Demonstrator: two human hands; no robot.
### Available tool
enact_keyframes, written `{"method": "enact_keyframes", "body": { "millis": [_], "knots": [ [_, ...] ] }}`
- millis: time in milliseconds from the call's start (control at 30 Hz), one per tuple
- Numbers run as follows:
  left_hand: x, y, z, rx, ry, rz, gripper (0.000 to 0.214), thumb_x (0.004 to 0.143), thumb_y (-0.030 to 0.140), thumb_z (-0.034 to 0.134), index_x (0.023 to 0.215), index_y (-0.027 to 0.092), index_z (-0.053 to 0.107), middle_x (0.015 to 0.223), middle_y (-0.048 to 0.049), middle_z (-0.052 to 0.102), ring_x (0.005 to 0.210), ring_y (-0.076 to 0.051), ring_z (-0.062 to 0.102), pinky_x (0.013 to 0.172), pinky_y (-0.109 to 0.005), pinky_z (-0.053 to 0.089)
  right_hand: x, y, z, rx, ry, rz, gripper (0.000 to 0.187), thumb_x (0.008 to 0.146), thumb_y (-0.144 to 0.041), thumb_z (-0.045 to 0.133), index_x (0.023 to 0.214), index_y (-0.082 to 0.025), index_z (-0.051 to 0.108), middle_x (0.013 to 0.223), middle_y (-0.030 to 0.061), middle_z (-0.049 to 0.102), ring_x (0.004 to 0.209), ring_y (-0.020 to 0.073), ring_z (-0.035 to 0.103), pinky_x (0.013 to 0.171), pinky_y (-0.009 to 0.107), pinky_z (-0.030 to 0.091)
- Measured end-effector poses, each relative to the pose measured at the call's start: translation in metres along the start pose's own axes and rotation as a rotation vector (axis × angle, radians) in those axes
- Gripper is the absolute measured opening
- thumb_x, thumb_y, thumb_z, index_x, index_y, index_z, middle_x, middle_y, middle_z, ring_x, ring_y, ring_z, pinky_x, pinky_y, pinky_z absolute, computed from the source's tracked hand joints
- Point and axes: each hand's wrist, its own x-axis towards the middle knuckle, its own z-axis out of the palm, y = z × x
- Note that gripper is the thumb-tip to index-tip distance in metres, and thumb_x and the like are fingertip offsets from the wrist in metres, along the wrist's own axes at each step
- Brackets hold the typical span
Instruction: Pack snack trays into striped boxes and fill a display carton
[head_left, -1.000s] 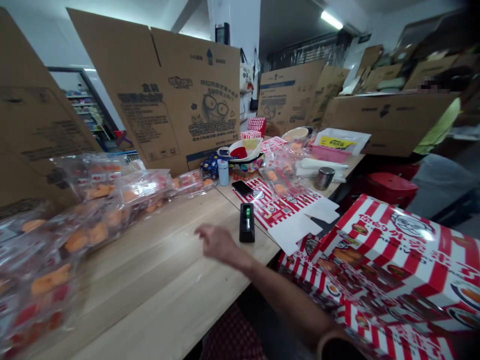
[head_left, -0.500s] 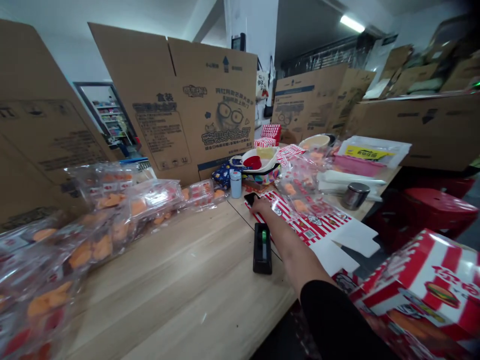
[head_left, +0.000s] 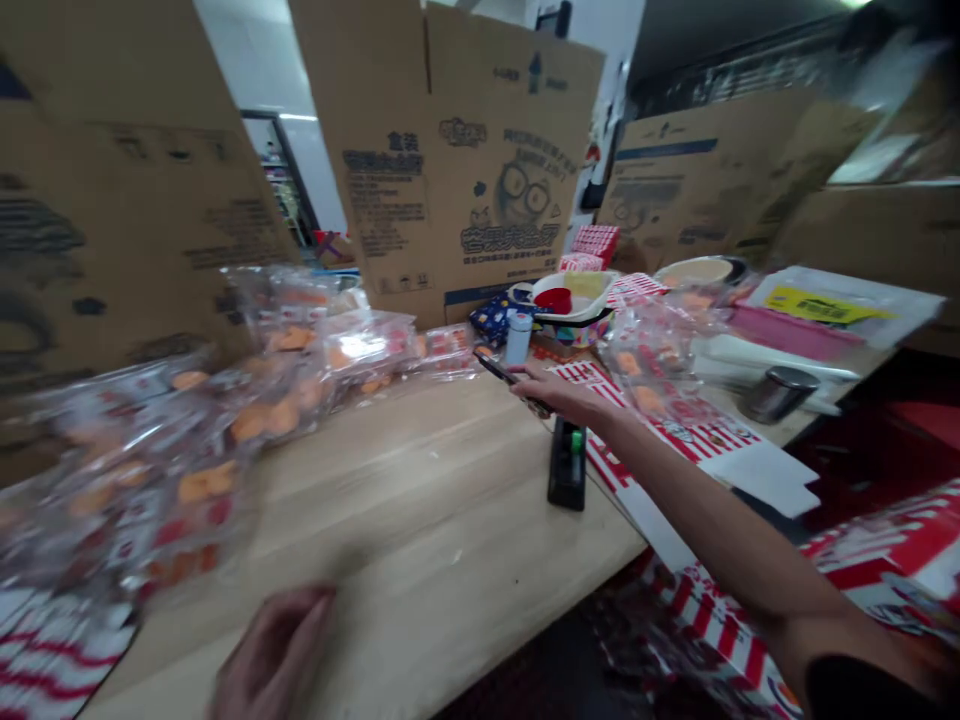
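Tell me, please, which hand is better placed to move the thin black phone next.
Probably the right hand: it holds the phone, while the left hand is farther away, above the pale wooden table.

Wooden table (head_left: 390,500), plastic-wrapped packets (head_left: 270,418), black holder (head_left: 561,482), pale-blue bottle (head_left: 518,342)

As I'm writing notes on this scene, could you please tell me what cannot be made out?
In the head view:
Phone: near end covered by the right hand; steep angle makes the screen unreadable.
Left hand: too blurred to show its grip; lower part cut off by the bottom edge.
Red-striped item: cut off by the left and bottom edges.
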Motion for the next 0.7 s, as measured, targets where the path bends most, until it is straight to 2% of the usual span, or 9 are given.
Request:
{"method": "enact_keyframes", "body": {
  "millis": [33,100,167,200,267,367,467,567,700],
  "knots": [
    [0.005,-0.003,0.005,-0.022,-0.051,-0.024,0.038,0.074,0.053,0.082,0.088,0.019,0.071,0.1,-0.0092,0.074,0.095,-0.027,0.069,0.085,-0.037,0.056,-0.015,-0.008,0.024,0.014,-0.049,-0.058,0.058,0.086,-0.041,0.063,0.139,-0.022,0.052,0.077,-0.0024,0.054,0.063,0.013,0.047,0.051,0.023,0.034],
    [0.017,-0.005,0.021,-0.338,-0.289,-0.103,0.039,0.076,0.048,0.082,0.099,0.02,0.069,0.118,-0.0122,0.073,0.114,-0.029,0.066,0.096,-0.038,0.052,-0.044,-0.019,0.078,0.0,-0.084,-0.155,0.071,0.084,-0.044,0.064,0.147,-0.019,0.041,0.087,0.0014,0.058,0.07,0.0157,0.052,0.059,0.027,0.043],
    [0.031,-0.005,0.037,-0.66,-0.46,-0.112,0.045,0.075,0.042,0.084,0.11,0.023,0.065,0.136,-0.0118,0.065,0.126,-0.029,0.06,0.107,-0.04,0.046,-0.066,-0.024,0.136,-0.075,-0.021,-0.261,0.074,0.083,-0.042,0.063,0.148,-0.017,0.039,0.107,0.0087,0.061,0.09,0.0217,0.059,0.076,0.035,0.05],
    [0.037,-0.005,0.042,-0.77,-0.478,-0.1,0.049,0.074,0.04,0.085,0.114,0.023,0.065,0.136,-0.011,0.065,0.124,-0.027,0.062,0.107,-0.038,0.046,-0.075,-0.024,0.165,-0.132,0.036,-0.318,0.075,0.082,-0.04,0.063,0.148,-0.017,0.038,0.118,0.0121,0.059,0.1,0.0252,0.059,0.084,0.04,0.051],
    [0.046,-0.011,0.045,-0.906,-0.436,-0.107,0.055,0.075,0.035,0.085,0.124,0.023,0.063,0.129,-0.0081,0.069,0.117,-0.024,0.066,0.107,-0.036,0.046,-0.084,-0.021,0.218,-0.27,0.151,-0.381,0.077,0.082,-0.039,0.062,0.15,-0.015,0.035,0.129,0.0174,0.053,0.111,0.031,0.057,0.092,0.048,0.051],
    [0.055,-0.03,0.032,-1.034,-0.289,-0.153,0.061,0.077,0.027,0.083,0.133,0.025,0.06,0.125,-0.0044,0.072,0.117,-0.022,0.067,0.111,-0.034,0.045,-0.08,-0.014,0.275,-0.397,0.205,-0.384,0.084,0.083,-0.041,0.06,0.154,-0.011,0.028,0.128,0.0219,0.049,0.112,0.0359,0.057,0.091,0.054,0.053],
    [0.068,-0.051,0.009,-1.177,-0.177,-0.23,0.053,0.084,0.028,0.077,0.133,0.018,0.062,0.122,-0.0079,0.074,0.122,-0.023,0.065,0.115,-0.035,0.042,-0.063,-0.008,0.303,-0.29,0.088,-0.453,0.081,0.089,-0.041,0.055,0.158,-0.014,0.022,0.135,0.022,0.045,0.121,0.035,0.053,0.1,0.054,0.049],
    [0.087,-0.059,-0.011,-1.295,-0.112,-0.289,0.048,0.096,0.04,0.061,0.132,0.008,0.062,0.115,-0.0147,0.075,0.117,-0.026,0.068,0.113,-0.039,0.044,-0.042,-0.002,0.315,-0.038,-0.021,-0.479,0.065,0.097,-0.04,0.045,0.157,-0.019,0.027,0.14,0.018,0.046,0.128,0.0303,0.049,0.11,0.051,0.04],
    [0.107,-0.059,-0.025,-1.366,-0.146,-0.26,0.061,0.101,0.055,0.044,0.137,0.008,0.058,0.122,-0.0191,0.072,0.11,-0.028,0.07,0.101,-0.045,0.054,-0.018,0.011,0.325,0.222,0.046,-0.371,0.052,0.1,-0.043,0.041,0.146,-0.019,0.041,0.118,0.0109,0.058,0.103,0.0234,0.06,0.097,0.043,0.047]
  ]
}}
